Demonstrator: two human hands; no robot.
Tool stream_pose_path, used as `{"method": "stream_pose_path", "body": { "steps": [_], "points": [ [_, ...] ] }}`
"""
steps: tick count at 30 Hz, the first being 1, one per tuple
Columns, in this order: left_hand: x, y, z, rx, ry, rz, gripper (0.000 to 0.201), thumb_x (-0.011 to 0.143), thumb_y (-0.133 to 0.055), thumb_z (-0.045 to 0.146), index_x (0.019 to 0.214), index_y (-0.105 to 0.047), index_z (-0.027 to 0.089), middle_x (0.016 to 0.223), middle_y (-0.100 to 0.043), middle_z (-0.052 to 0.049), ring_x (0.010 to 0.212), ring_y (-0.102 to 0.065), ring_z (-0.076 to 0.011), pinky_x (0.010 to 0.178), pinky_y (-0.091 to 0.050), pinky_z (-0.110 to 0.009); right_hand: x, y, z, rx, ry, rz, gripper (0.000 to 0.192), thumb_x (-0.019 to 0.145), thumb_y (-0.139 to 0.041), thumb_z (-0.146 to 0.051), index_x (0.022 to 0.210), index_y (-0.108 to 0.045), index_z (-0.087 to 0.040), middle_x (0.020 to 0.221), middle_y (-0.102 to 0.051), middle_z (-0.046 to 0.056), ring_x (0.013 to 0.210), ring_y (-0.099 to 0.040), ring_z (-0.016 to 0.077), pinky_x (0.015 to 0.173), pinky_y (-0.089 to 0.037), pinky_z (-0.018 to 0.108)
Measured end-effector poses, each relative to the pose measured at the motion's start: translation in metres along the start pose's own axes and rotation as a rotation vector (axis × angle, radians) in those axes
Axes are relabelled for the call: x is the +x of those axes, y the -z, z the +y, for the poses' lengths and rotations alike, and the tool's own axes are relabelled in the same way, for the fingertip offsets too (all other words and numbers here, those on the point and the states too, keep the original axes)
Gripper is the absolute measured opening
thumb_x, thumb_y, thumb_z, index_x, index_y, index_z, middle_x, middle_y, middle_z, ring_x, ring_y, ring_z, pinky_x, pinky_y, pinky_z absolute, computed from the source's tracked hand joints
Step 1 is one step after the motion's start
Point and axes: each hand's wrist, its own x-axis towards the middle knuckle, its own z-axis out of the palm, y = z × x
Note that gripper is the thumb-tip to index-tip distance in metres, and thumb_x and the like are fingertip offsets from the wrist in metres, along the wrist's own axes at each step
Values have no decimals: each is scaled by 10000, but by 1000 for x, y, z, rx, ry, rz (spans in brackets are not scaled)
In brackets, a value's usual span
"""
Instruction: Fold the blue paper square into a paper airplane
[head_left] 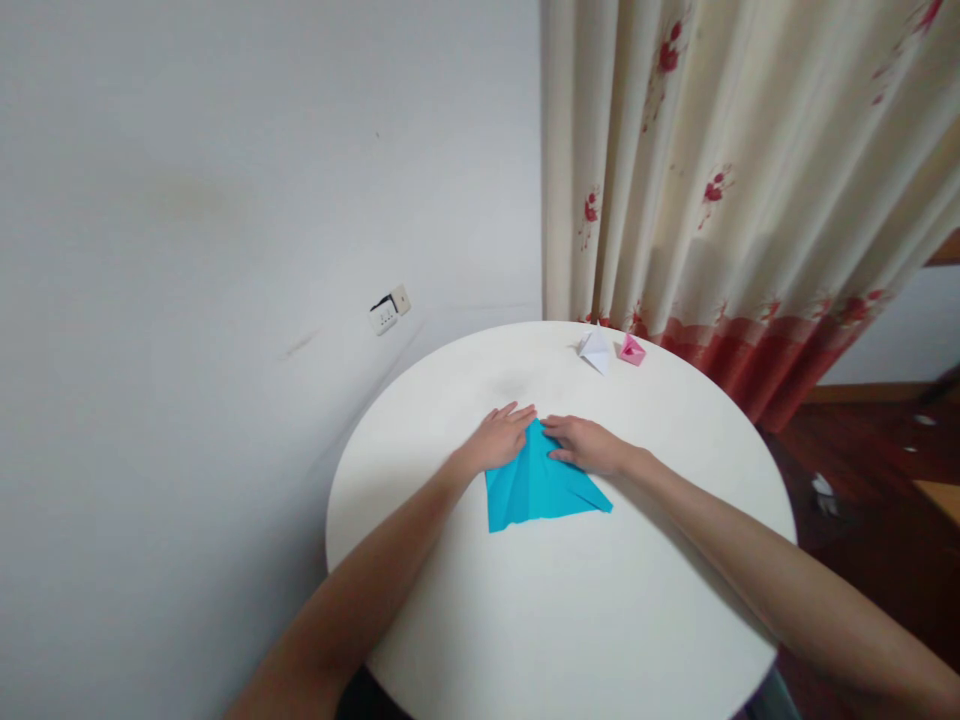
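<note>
Both hands [504, 437] [589, 443] on blue paper [534, 488], white table [555, 610]

No text, label, brand, number or sign can be read.
</note>
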Motion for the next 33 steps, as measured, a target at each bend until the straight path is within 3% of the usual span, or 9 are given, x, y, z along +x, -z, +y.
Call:
{"method": "stream_pose_path", "body": {
  "steps": [4, 10, 18, 23, 29, 33],
  "points": [
    [-8, 7, 7, 2, -74, -59, 488, 1016, -405, 216, 1498, -446, 276, 1626, -361, -74, 1540, -223, -273, 1215, -153, -610, 1, -5, 5, -59, -32, -65, 642, 953, -609, -439, 1511, -463, -157, 1586, -395, 208, 1485, -319, 382, 1185, -257, 602],
    [-14, 21, 10, -96, -256, -140, 392, 1045, -434, 304, 1410, -569, 262, 1596, -413, -91, 1494, -344, -266, 1231, -171, -539, -3, -6, 11, -69, -106, -106, 672, 970, -574, -473, 1564, -389, -216, 1642, -289, 175, 1521, -236, 370, 1199, -198, 626],
    [-18, 35, 9, -164, -326, -146, 340, 1033, -460, 308, 1263, -707, 268, 1525, -514, -72, 1313, -568, -267, 1108, -412, -369, -4, -2, 9, -21, -134, -140, 672, 969, -574, -488, 1562, -396, -228, 1655, -266, 163, 1534, -196, 364, 1209, -168, 609],
    [-19, 37, 10, -172, -337, -137, 376, 990, -473, 175, 1257, -716, 283, 1536, -503, -36, 1338, -547, -258, 1123, -403, -346, -5, 2, 4, -37, -134, -143, 633, 980, -572, -462, 1550, -419, -234, 1648, -287, 166, 1526, -226, 362, 1205, -194, 597],
    [-20, 30, 16, -7, -230, -141, 403, 1009, -459, 219, 1369, -626, 292, 1550, -481, -63, 1330, -557, -291, 1086, -451, -402, -5, 7, -3, -290, -205, -7, 404, 990, -567, -360, 1359, -622, -207, 1554, -468, 152, 1471, -353, 359, 1172, -274, 600],
    [-17, 17, 24, 95, -167, -76, 403, 1016, -444, 228, 1396, -579, 222, 1497, -525, -122, 1315, -566, -285, 1078, -467, -401, 0, -8, -11, -407, -261, 76, 422, 1006, -412, -167, 1387, -586, -113, 1533, -486, 184, 1440, -421, 301, 1180, -319, 472]
  ]
}}
